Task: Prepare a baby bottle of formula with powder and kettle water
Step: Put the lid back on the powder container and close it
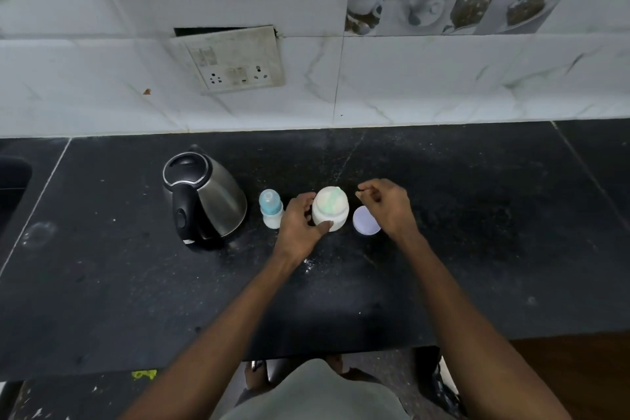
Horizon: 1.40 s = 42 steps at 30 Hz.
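Both forearms reach forward over the black speckled stone tabletop (443, 249). The left hand (301, 223) curls round the white plastic powder jar (330, 210), thumb on its front wall and fingers at its left side. The right hand (388, 204) hovers just right of the jar's open mouth, fingers bent inward with the tips pinched together; whether they hold anything I cannot tell. A round pale lilac lid (365, 221) lies flat just right of the jar. Left of the jar stands the small baby bottle with a blue cap (271, 208), then the brushed steel kettle with a black handle (204, 196).
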Each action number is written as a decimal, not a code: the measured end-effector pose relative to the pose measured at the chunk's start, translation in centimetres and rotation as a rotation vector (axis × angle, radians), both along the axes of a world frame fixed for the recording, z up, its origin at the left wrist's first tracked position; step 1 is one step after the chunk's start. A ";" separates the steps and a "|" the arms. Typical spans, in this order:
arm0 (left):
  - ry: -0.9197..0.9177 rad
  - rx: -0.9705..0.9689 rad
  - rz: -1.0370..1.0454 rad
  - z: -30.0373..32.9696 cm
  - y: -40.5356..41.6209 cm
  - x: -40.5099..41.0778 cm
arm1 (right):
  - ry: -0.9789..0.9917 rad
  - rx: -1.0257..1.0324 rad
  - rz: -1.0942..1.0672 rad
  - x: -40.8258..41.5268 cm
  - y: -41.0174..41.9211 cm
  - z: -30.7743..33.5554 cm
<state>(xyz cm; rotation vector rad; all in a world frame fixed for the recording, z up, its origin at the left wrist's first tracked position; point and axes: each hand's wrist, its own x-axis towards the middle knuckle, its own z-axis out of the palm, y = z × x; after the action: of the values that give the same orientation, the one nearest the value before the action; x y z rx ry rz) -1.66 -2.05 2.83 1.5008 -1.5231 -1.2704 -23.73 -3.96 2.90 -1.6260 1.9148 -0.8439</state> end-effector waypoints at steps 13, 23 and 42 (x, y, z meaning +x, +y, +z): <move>-0.067 0.096 0.089 -5.1 -2.7 -4.0 | 0.186 0.033 0.156 2.4 -3.8 0.1; -0.019 -0.031 0.112 -4.8 -2.8 -3.5 | 0.274 0.042 0.261 2.8 -4.2 0.3; -0.032 0.041 0.111 -5.0 -3.2 -3.3 | 0.564 0.274 0.434 7.0 -5.2 1.8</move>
<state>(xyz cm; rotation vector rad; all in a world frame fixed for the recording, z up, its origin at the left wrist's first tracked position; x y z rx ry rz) -4.95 -5.26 -2.21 1.6159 -1.4208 -1.2259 -16.76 -9.13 4.69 -2.1311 1.7900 0.0632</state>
